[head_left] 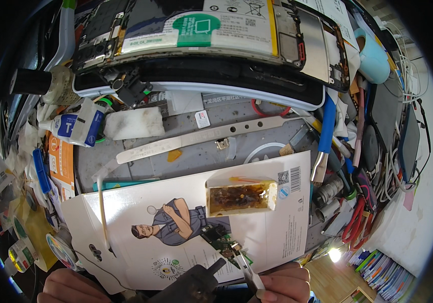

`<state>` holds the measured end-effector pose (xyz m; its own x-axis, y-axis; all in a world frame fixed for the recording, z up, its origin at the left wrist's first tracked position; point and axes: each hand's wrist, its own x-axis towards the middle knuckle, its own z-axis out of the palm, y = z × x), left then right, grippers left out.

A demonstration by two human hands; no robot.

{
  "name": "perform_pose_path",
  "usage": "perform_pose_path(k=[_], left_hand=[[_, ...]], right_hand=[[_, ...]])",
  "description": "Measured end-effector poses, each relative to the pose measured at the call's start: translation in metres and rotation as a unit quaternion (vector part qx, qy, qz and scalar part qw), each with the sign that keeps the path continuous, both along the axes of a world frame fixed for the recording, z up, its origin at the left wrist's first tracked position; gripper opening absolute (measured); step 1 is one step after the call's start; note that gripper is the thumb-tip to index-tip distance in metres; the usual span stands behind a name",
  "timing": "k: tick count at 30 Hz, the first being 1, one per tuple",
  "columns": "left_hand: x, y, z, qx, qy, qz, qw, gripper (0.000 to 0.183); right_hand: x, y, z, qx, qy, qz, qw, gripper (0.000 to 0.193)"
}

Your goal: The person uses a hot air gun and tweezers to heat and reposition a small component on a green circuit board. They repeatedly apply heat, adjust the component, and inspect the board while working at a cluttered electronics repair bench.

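At the bottom right, my right hand (288, 284) pinches a pair of metal tweezers (249, 272). The tips reach a small metal part on the green circuit board (218, 239), which lies on a white printed card (277, 237). My left hand (70, 288) is curled at the lower left; whatever its fingers hold is hidden. Between the hands, a dark tool with a narrow nozzle (194, 284), like a hot-air gun, points toward the board. Just beyond the board sits a small white box of brown, resin-like flux (242, 198). A cotton swab (102, 217) lies across the card's left part.
A flat perforated metal tool (191, 141) lies beyond the card, near a white sponge block (134, 123). Opened phones (297, 45) rest on a tray at the back. A blue-handled brush (326, 126), cables and red-handled pliers (354, 222) crowd the right; bottles stand left.
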<state>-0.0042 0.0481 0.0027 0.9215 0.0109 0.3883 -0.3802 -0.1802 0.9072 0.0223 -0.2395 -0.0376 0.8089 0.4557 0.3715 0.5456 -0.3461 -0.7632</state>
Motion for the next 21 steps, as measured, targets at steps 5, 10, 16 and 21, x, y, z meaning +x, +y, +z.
perform_pose_path(k=[5, 10, 16, 21], left_hand=[[0.0000, -0.0042, 0.0022, -0.008, 0.007, 0.018, 1.000, 0.048], [-0.0016, -0.0063, 0.0058, -0.003, 0.021, 0.028, 0.999, 0.042], [-0.0007, -0.0057, 0.0006, -0.006, -0.004, 0.032, 0.999, 0.045], [0.0002, -0.0058, 0.0006, 0.001, -0.002, 0.029, 1.000, 0.047]], right_hand=[[-0.0006, -0.0001, 0.0012, -0.003, 0.018, -0.005, 1.000, 0.021], [0.0007, -0.0020, -0.0037, 0.022, 0.008, 0.019, 1.000, 0.021], [-0.0013, -0.0002, -0.0039, 0.022, 0.006, -0.003, 1.000, 0.021], [0.0015, -0.0037, -0.0032, 0.012, 0.013, 0.027, 0.999, 0.022]])
